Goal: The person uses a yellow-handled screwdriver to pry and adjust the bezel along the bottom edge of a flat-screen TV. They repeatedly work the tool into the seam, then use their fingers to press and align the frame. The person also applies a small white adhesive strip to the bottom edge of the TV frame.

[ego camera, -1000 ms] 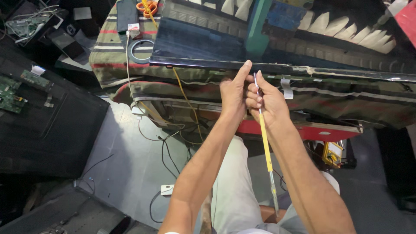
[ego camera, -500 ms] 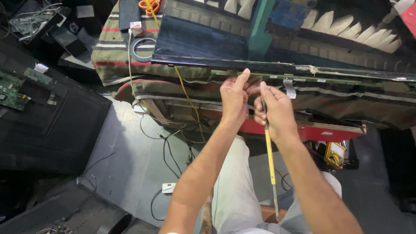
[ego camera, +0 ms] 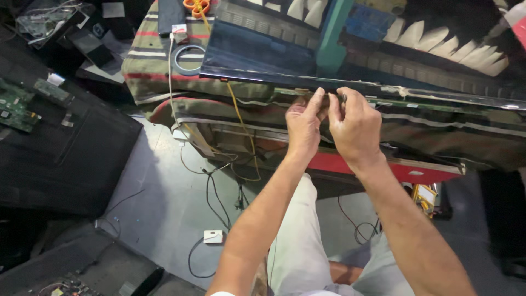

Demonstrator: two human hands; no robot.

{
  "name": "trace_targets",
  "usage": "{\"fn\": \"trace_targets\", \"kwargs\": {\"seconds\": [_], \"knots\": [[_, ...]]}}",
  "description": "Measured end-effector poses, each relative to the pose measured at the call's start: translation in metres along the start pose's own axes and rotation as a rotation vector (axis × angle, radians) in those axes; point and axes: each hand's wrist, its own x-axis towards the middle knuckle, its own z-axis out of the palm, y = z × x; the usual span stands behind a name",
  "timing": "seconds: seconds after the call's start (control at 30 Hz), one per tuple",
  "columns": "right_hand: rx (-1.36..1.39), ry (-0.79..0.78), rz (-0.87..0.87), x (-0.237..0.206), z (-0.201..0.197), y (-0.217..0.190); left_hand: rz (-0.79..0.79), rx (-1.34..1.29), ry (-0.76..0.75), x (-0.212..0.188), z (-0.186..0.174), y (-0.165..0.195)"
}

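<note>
Both hands meet at the near edge of the dark glossy panel, whose long axis runs left to right across the upper frame. The left hand pinches that edge; the right hand closes on something small at the rim, just beside it.

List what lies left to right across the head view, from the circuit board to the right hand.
Green circuit board → white cable → yellow wire → left hand → right hand, both hands at the edge of the dark glossy panel.
</note>
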Motion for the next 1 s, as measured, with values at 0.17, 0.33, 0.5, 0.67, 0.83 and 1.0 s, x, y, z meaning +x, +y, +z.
{"fn": "trace_targets", "kwargs": {"seconds": [0.17,0.33,0.5,0.67,0.83,1.0], "knots": [[-0.103,-0.028,-0.084,0.003,0.009,0.0,-0.018,-0.012,0.037,0.003,-0.002,0.003],[-0.166,-0.079,-0.124,0.004,0.016,-0.009,-0.036,-0.018,0.045,0.005,-0.005,0.016],[-0.227,-0.113,-0.172,0.01,0.015,-0.013,-0.069,-0.061,0.059,0.004,-0.002,0.024],[-0.251,-0.131,-0.171,0.016,0.016,-0.02,-0.044,-0.032,0.064,0.007,-0.004,0.027],[-0.247,-0.165,-0.164,0.023,0.015,-0.027,-0.023,-0.059,0.04,0.005,0.0,0.034],[-0.195,-0.18,-0.191,0.032,0.011,-0.029,-0.093,-0.064,0.05,0.0,0.005,0.048]]}}
